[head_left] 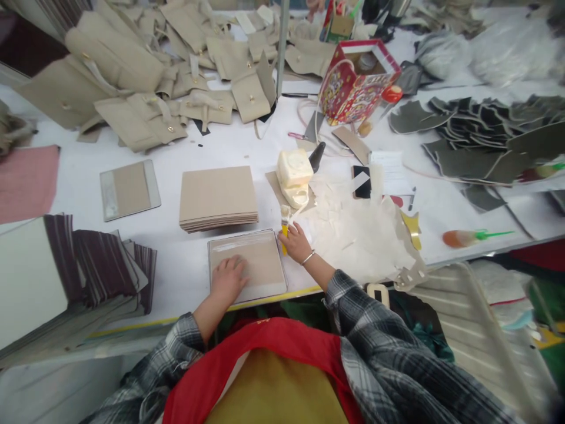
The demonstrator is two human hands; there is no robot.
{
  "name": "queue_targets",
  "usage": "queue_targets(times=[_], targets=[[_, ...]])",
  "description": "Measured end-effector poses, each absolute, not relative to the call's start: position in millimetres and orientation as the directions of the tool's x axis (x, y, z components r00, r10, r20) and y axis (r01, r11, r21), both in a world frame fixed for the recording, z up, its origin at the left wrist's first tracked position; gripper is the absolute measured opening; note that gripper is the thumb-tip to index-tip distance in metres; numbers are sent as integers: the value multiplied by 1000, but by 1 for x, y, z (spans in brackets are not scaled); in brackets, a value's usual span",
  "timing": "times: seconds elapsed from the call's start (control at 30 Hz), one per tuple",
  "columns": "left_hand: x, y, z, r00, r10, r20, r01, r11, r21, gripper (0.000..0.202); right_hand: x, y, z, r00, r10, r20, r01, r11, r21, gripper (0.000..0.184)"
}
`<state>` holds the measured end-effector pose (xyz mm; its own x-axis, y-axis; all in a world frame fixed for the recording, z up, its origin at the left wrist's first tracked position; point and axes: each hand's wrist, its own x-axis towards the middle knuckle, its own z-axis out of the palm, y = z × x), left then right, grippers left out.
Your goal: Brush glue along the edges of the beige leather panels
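My left hand (228,278) lies flat with fingers spread on a tan board glued to a grey-edged sheet (260,262) at the table's near edge. My right hand (295,241) is closed round a yellow-handled brush (285,225), its bristles pointing away from me at the sheet's upper right corner. A pale glue tub (294,171) stands just beyond the brush. A stack of tan boards (218,197) sits directly behind the sheet.
A finished grey-edged panel (129,189) lies to the left, striped sheets (106,262) at the near left. Beige fabric pieces (145,70) pile up at the back, dark grey cut pieces (481,132) at the right, with a red patterned box (353,88) and crumpled paper (357,232).
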<state>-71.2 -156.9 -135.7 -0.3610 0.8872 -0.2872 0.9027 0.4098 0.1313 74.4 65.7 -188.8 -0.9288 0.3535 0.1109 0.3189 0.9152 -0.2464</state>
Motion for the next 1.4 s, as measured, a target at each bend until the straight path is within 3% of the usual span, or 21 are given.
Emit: queue_targets(times=[0.1, 0.2, 0.3, 0.37, 0.43, 0.5, 0.6, 0.77, 0.83, 0.9, 1.1, 1.4], targets=[[-76, -156, -136, -353, 895, -272, 889, 412, 201, 41, 72, 71, -177, -906, 415, 80, 374, 876, -305, 16], [-77, -148, -138, -358, 913, -194, 792, 407, 455, 47, 80, 66, -150, -842, 536, 65, 433, 742, -512, 11], [-71, -129, -136, -450, 877, -169, 471, 393, 789, 60, 83, 51, -120, -819, 574, -17, 428, 590, -685, 20], [-67, -113, -130, -485, 850, -206, 239, 355, 904, 64, 79, 40, -105, -829, 557, -58, 417, 546, -727, 24], [-65, -100, -122, -480, 856, -194, 136, 291, 947, 51, 72, 28, -96, -852, 519, -64, 386, 542, -746, 25], [-67, -95, -116, -468, 873, -138, 157, 236, 959, 29, 65, 18, -93, -875, 481, -61, 355, 549, -757, 25], [-75, -106, -113, -514, 851, -112, 167, 227, 960, 26, 60, 10, -96, -879, 469, -89, 373, 558, -741, 25], [-102, -146, -133, -671, 648, -359, -150, 356, 923, 32, 63, 15, -112, -822, 544, -168, 496, 541, -679, 25], [-115, -158, -142, -705, 575, -415, -198, 403, 894, 34, 61, 20, -120, -798, 578, -168, 525, 532, -664, 23], [-127, -165, -150, -746, 525, -410, -152, 465, 872, 34, 53, 24, -127, -769, 619, -161, 559, 529, -639, 22], [-149, -164, -166, -838, 507, -201, 184, 610, 771, 28, 24, 29, -148, -676, 717, -170, 654, 478, -586, 23], [-159, -159, -181, -858, 436, -272, 71, 625, 777, 28, 15, 27, -168, -630, 759, -161, 690, 453, -564, 27]])
